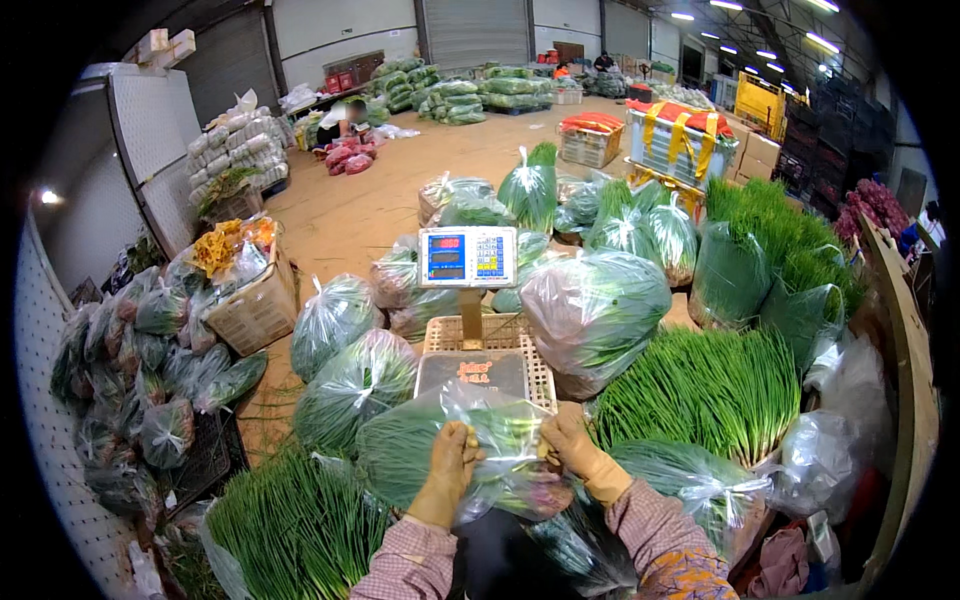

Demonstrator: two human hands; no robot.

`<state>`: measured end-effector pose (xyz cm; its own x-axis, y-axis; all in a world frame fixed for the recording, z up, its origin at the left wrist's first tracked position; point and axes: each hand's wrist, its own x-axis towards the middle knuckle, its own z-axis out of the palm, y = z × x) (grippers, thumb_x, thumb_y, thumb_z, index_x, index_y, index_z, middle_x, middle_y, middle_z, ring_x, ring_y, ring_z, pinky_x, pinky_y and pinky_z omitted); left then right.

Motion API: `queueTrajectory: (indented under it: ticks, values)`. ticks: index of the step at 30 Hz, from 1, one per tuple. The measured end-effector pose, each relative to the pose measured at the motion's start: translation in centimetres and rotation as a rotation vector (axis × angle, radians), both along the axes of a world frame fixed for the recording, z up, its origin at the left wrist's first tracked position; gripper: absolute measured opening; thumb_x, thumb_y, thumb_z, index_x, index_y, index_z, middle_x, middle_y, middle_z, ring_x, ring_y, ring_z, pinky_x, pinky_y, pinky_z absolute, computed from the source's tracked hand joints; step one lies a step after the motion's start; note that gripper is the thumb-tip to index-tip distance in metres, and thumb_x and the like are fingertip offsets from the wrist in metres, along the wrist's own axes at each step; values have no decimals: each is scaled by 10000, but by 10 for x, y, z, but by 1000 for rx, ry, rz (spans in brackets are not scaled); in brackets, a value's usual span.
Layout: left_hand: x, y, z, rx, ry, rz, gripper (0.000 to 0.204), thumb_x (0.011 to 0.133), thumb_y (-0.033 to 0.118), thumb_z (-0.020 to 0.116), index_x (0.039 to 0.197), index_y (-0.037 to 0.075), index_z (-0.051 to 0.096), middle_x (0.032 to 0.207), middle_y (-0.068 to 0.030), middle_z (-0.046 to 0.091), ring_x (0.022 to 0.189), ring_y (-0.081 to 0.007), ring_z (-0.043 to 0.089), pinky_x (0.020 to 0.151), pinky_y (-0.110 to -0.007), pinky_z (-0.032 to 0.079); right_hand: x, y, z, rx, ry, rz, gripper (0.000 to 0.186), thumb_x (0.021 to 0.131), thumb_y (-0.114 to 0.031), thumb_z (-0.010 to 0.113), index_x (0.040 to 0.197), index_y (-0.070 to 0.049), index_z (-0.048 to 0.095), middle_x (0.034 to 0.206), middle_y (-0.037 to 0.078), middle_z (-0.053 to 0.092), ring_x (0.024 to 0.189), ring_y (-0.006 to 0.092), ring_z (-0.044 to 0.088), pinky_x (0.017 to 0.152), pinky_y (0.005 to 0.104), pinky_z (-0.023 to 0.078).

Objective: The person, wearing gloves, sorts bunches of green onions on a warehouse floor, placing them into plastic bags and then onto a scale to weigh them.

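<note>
A clear plastic bag of green onions (pixel 400 452) lies crosswise in front of me, the white root ends toward the right. My left hand (pixel 452 468), in a tan rubber glove, is closed on the bag's film near its middle. Gloved likewise, my right hand (pixel 580 452) pinches the film near the root end. Just beyond the bag stands a digital scale (pixel 467 257) with a lit display on a post. Its dark platform (pixel 470 372) sits with a cream plastic basket (pixel 536 350), partly covered by the bag's upper edge.
Loose green onions lie in heaps at lower left (pixel 300 520) and right (pixel 710 390). A large tied bag (pixel 597 310) stands right of the scale, other tied bags (pixel 335 320) left. A filled crate (pixel 255 300) is farther left. People sit in the distance.
</note>
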<state>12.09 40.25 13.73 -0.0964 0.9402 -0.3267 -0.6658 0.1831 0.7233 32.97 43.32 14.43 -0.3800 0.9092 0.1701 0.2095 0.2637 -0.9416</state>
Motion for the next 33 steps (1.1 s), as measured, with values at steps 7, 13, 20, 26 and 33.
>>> queueTrajectory:
  ticks: [7, 13, 20, 26, 33]
  values:
    - [21, -29, 12, 270, 304, -371, 275, 768, 123, 595, 1015, 51, 498, 869, -49, 547, 831, -137, 522, 754, -307, 428, -50, -21, 43, 141, -13, 55, 170, 806, -175, 554, 837, -12, 591, 849, 85, 601, 781, 176, 561, 678, 277, 438]
    - [19, -17, -46, 380, 447, -306, 320, 836, 347, 545, 896, 33, 549, 649, -43, 567, 502, -94, 481, 423, -224, 363, -62, -5, 34, 164, -23, 152, 249, 813, -205, 564, 991, -36, 600, 910, 119, 605, 839, 228, 570, 755, 297, 438]
    - [39, -16, 13, 53, 313, -133, 305, 898, 277, 377, 965, 22, 530, 603, -68, 573, 424, -90, 447, 395, -196, 329, -38, 4, 28, 123, -277, 94, 234, 777, -212, 585, 912, -21, 594, 824, 162, 597, 759, 283, 584, 669, 331, 460]
    - [18, -19, 16, -14, 46, -231, 258, 801, 12, 509, 1058, 6, 480, 797, -78, 591, 564, -120, 527, 504, -184, 392, -49, -24, 35, 529, -282, 118, 150, 766, -152, 595, 843, -25, 610, 711, 147, 587, 658, 267, 588, 597, 325, 460]
    - [34, -17, 2, 223, 827, -203, 232, 729, -18, 552, 954, 31, 521, 838, -75, 598, 713, -150, 574, 617, -272, 462, -41, -6, -5, 119, -158, 102, 267, 818, -116, 485, 1066, -27, 534, 928, 191, 595, 842, 302, 586, 721, 346, 462]
